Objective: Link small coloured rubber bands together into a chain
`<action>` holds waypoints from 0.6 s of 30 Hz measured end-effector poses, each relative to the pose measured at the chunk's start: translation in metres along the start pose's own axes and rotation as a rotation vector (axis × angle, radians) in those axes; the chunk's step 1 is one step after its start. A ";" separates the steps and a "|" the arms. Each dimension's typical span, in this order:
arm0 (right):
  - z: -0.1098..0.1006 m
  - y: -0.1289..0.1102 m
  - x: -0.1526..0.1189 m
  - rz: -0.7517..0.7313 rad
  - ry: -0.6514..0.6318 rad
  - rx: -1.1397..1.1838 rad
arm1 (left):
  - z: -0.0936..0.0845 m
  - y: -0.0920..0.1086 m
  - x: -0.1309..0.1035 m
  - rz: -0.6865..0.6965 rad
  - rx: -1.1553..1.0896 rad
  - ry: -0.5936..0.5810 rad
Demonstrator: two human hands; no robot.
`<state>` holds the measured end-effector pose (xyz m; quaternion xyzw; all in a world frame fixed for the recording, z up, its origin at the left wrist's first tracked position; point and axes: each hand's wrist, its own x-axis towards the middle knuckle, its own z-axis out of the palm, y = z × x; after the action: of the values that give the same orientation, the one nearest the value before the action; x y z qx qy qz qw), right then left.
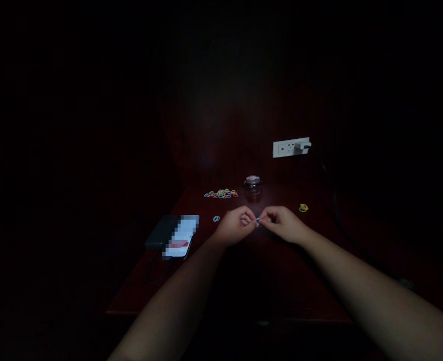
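Head view: left hand [240, 224] and right hand [281, 222] meet above dark red surface [251, 286], each grip pinched on small blue band [257, 219] between fingertips. Risk, probably: one pinch slips, band springs away, dim light hides landing spot. Loose blue bands [216, 218], just beside left hand, could get brushed. Behind, round lidded jar [253, 183]: contents too dark to tell.

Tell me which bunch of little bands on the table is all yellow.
The yellow bunch, off to the right of the right hand. The back pile mixes colours, and the pair of bands beside the left hand is pale blue.
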<state>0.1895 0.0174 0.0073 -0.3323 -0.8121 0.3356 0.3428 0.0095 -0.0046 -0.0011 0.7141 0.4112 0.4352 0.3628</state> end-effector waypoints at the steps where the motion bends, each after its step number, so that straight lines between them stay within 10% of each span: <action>1: 0.000 0.000 0.000 0.003 0.002 0.002 | 0.000 0.000 0.000 0.001 -0.003 -0.008; 18: 0.000 0.003 0.000 0.010 0.004 0.008 | -0.002 -0.003 -0.001 0.029 0.069 -0.041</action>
<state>0.1900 0.0192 0.0051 -0.3354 -0.8084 0.3402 0.3440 0.0062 -0.0036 -0.0036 0.7410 0.4078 0.4112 0.3400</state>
